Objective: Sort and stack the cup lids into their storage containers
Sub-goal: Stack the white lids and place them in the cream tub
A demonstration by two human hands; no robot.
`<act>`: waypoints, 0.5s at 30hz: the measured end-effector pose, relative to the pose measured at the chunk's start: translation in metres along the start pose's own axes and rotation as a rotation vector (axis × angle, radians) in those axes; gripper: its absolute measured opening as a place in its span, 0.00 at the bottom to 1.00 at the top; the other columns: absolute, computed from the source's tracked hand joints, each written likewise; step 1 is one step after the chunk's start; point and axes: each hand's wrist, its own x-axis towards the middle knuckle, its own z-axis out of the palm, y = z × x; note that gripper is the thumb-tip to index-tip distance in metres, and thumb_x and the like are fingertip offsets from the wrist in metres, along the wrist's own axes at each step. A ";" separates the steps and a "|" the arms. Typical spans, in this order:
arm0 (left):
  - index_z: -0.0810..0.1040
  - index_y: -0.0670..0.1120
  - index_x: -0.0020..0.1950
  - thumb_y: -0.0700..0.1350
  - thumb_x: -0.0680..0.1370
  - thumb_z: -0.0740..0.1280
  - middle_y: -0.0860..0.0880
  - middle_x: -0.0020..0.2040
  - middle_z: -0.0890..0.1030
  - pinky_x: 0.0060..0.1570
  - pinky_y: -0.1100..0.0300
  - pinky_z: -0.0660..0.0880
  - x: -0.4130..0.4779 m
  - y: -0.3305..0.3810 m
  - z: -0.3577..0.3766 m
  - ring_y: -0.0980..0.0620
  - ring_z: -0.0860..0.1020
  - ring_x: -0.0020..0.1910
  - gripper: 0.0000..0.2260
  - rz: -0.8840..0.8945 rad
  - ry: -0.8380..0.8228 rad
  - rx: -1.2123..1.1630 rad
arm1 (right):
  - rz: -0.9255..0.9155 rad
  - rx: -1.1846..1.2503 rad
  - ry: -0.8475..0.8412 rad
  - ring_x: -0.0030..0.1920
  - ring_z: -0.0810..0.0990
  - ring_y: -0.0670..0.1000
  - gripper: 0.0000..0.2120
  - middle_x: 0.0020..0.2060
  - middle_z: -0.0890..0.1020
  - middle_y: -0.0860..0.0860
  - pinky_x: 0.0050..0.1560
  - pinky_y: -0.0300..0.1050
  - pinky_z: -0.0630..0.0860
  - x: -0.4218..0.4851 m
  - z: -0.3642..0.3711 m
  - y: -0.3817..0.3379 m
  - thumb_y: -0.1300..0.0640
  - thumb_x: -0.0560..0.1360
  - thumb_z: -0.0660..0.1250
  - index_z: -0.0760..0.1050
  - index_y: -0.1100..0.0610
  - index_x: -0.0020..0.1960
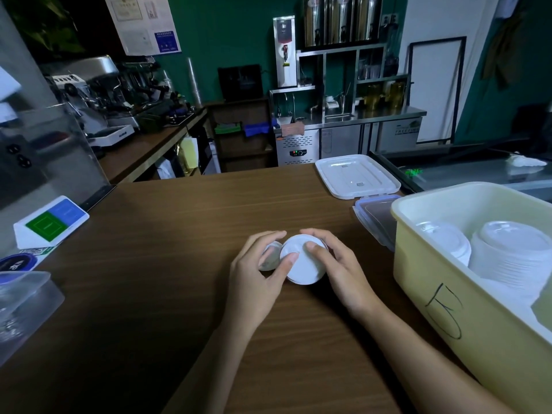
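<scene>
A white cup lid [303, 265] sits at the middle of the wooden counter [167, 264], held from both sides. My right hand [340, 273] curls round its right edge with the thumb on top. My left hand [257, 276] grips the left edge, thumb on the lid, and covers a clear lid [268, 255] beside it. A pale yellow storage bin [442, 297] at the right holds a tall stack of white lids [510, 255] and a smaller stack of lids [445, 239].
A white container cover [357, 176] and a blue-clipped clear cover [378, 218] lie behind the bin. A clear plastic container [21, 306] stands at the left edge, with a green and blue card stand [50, 221] behind it. A coffee machine and shelves fill the background.
</scene>
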 end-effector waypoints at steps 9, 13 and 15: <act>0.81 0.56 0.66 0.49 0.78 0.75 0.53 0.59 0.85 0.62 0.44 0.79 0.000 0.006 0.002 0.53 0.84 0.58 0.16 -0.280 -0.168 -0.293 | 0.085 0.343 -0.007 0.57 0.82 0.50 0.18 0.57 0.84 0.55 0.58 0.47 0.76 0.004 0.000 -0.004 0.51 0.77 0.66 0.81 0.56 0.64; 0.82 0.52 0.65 0.45 0.78 0.76 0.52 0.56 0.86 0.56 0.56 0.79 0.001 0.005 0.000 0.53 0.85 0.55 0.17 -0.275 -0.143 -0.298 | 0.042 0.276 -0.004 0.57 0.83 0.47 0.15 0.57 0.86 0.52 0.57 0.40 0.77 0.004 -0.001 -0.005 0.53 0.79 0.68 0.82 0.56 0.63; 0.81 0.50 0.66 0.42 0.78 0.76 0.52 0.55 0.87 0.53 0.59 0.80 0.003 0.004 -0.002 0.52 0.85 0.54 0.17 -0.278 -0.129 -0.321 | 0.010 0.206 0.002 0.58 0.83 0.45 0.12 0.57 0.86 0.50 0.58 0.38 0.77 0.004 -0.003 -0.005 0.57 0.82 0.69 0.82 0.57 0.64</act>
